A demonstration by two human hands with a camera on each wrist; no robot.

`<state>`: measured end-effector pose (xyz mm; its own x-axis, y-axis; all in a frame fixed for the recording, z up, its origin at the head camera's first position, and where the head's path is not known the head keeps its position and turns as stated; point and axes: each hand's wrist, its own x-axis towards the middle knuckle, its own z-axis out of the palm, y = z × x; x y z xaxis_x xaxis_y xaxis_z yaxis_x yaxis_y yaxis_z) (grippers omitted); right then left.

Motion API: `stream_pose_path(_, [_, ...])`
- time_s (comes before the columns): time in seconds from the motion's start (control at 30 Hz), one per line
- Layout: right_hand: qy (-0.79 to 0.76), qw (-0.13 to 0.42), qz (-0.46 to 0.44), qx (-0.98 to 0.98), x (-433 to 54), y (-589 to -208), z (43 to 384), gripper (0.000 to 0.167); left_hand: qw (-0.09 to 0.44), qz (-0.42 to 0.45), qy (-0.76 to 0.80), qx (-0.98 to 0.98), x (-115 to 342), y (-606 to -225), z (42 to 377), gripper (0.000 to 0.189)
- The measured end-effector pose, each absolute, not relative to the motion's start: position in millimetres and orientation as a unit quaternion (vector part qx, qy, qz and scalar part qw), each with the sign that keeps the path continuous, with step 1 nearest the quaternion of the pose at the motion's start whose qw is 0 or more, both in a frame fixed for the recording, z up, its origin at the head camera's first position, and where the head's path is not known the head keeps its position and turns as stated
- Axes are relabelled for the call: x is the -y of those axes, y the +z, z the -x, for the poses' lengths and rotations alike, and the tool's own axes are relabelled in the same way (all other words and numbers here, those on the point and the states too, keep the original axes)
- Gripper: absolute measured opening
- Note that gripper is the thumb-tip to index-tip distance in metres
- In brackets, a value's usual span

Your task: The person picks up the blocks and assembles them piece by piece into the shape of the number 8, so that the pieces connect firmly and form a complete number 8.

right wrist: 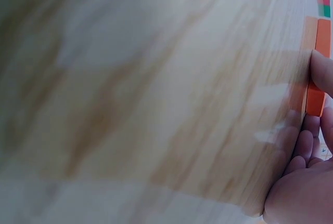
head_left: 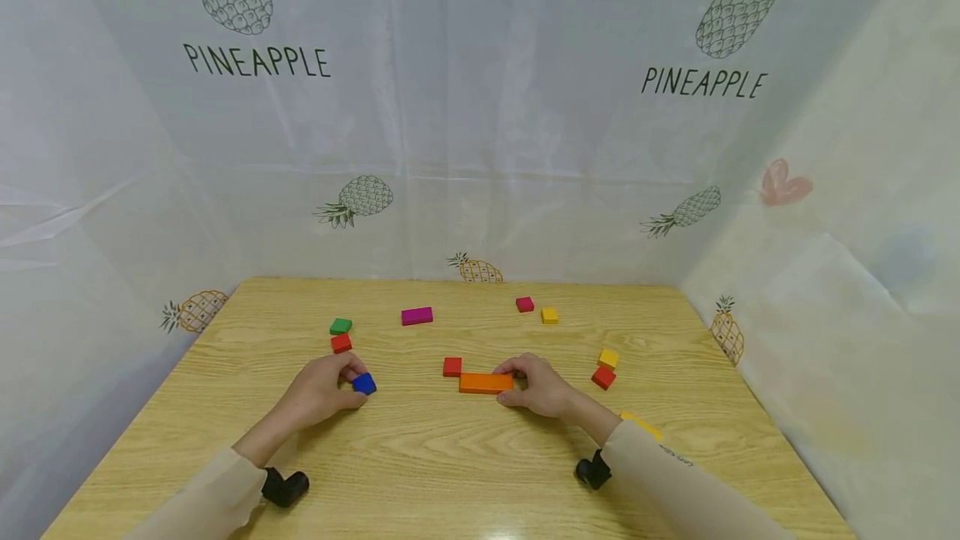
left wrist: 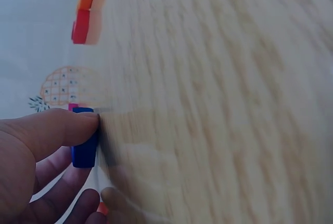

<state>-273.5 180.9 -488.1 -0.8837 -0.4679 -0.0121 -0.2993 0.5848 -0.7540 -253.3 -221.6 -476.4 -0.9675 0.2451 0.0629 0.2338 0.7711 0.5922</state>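
A small blue block (head_left: 363, 384) is pinched between the thumb and fingers of my left hand (head_left: 322, 388), left of the table's middle. The left wrist view shows the thumb on one face of the blue block (left wrist: 85, 154). My right hand (head_left: 543, 387) grips the right end of a long orange block (head_left: 480, 383), thumb on the near side and fingers on the far side. The orange block lies flat on the wood. A red block (head_left: 452, 367) sits at its far left corner. In the right wrist view the orange block (right wrist: 322, 39) shows beside the thumb.
Beyond my left hand lie a red block (head_left: 341, 343) and a green block (head_left: 341, 326). A purple block (head_left: 417, 316), a crimson block (head_left: 525, 304) and a yellow block (head_left: 550, 316) lie farther back. Another yellow-red pair (head_left: 604, 367) is at right; a long yellow block (head_left: 641, 425) is partly behind my right sleeve.
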Motion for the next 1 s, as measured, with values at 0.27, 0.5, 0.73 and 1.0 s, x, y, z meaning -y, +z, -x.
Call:
stream_pose_path(0.27, [-0.402, 0.107, 0.218, -0.883, -180.7, -488.1, 273.3, 0.029, 0.012, -0.147, 0.326, -0.934, 214.8, -473.6, 252.2, 0.034])
stream_pose_path(0.5, [-0.401, 0.106, 0.22, -0.883, -180.1, -487.9, 273.1, 0.028, 0.014, -0.172, 0.33, -0.928, 202.5, -470.8, 254.4, 0.031])
stream_pose_path(0.73, [-0.395, 0.102, 0.225, -0.885, -180.0, -487.5, 272.8, 0.027, 0.034, -0.201, 0.353, -0.913, 187.9, -469.0, 256.6, 0.03])
stream_pose_path(1.0, [-0.399, 0.103, 0.223, -0.884, -180.0, -487.2, 272.9, 0.027, 0.043, -0.225, 0.357, -0.905, 170.7, -470.2, 257.6, 0.03])
